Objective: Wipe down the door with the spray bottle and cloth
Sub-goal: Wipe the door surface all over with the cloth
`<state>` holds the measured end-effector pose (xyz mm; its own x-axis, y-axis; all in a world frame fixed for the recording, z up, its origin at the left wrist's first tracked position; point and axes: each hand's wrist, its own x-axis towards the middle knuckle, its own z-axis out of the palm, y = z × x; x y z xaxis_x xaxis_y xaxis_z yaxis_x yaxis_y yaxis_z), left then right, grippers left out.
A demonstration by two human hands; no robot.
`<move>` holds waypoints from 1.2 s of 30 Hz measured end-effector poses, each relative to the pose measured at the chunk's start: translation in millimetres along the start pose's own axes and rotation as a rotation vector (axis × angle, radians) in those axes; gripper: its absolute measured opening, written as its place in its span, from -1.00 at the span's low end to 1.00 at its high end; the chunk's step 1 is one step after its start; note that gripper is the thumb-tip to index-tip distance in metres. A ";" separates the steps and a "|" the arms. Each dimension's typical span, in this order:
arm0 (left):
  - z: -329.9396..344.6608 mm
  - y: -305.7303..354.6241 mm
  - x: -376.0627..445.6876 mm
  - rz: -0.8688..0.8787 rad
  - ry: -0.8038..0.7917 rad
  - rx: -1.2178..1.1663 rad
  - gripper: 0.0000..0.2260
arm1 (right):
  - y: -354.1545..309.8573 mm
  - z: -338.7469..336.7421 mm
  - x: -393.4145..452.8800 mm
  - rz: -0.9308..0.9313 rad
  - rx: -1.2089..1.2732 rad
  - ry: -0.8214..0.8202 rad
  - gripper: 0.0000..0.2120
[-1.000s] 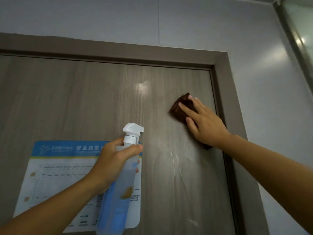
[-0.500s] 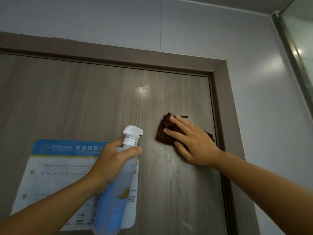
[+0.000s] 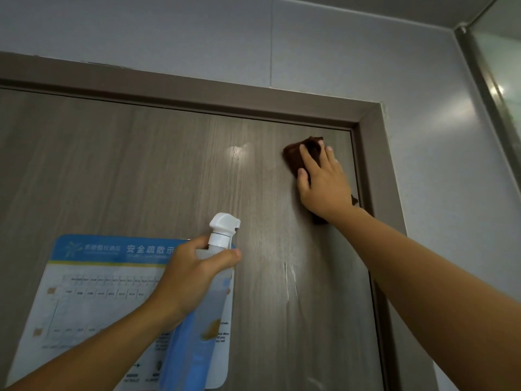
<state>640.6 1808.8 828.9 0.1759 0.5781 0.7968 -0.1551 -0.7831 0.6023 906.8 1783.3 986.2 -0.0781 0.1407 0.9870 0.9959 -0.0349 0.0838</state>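
A grey-brown wood-grain door [image 3: 158, 176] fills the view. My right hand [image 3: 324, 184] presses a dark brown cloth [image 3: 296, 158] flat against the door near its top right corner, fingers straight; most of the cloth is hidden under the palm. My left hand [image 3: 191, 280] grips a translucent blue spray bottle [image 3: 197, 340] around its neck, white nozzle [image 3: 224, 225] pointing right, held in front of the door's lower middle. Wet streaks [image 3: 289, 280] run down the door below the cloth.
A blue and white evacuation plan poster [image 3: 93, 294] is stuck on the door at lower left, partly behind the bottle. The brown door frame [image 3: 377, 176] borders the top and right. A grey wall [image 3: 439, 170] and a glass partition [image 3: 496, 74] lie to the right.
My right hand slid the cloth down and left, then back up and right toward the door's top corner. My left hand and the bottle stayed almost still.
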 end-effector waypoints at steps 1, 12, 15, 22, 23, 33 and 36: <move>-0.5 -0.1 0.1 -0.002 0.000 0.000 -0.69 | -3.1 1.0 -0.4 -0.008 0.000 0.001 -0.44; 1.8 2.6 -3.6 -0.026 0.005 -0.061 -0.63 | 29.6 -5.2 -74.8 -0.472 -0.060 -0.132 -0.44; 2.3 1.7 -2.9 -0.030 0.009 -0.060 -0.67 | 39.3 -11.3 -62.0 -0.451 -0.085 -0.130 -0.44; -0.3 0.5 -1.4 -0.038 0.011 -0.050 -0.74 | 16.6 -5.3 -18.5 -0.122 -0.020 -0.061 -0.44; -0.4 0.2 -1.5 -0.038 0.010 -0.060 -0.79 | 14.3 -3.8 -20.5 -0.112 -0.011 -0.054 -0.44; 31.4 5.7 -34.1 -0.086 -0.045 -0.091 -0.61 | 32.2 -22.5 -74.5 -0.165 0.011 -0.263 -0.43; 62.2 7.1 -61.6 -0.104 -0.122 -0.100 -0.69 | 37.7 -27.7 -83.6 -0.177 -0.011 -0.305 -0.41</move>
<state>689.1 1753.3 781.1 0.3118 0.6178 0.7218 -0.2246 -0.6903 0.6878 949.6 1742.8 910.7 -0.2305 0.4345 0.8707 0.9674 0.0056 0.2533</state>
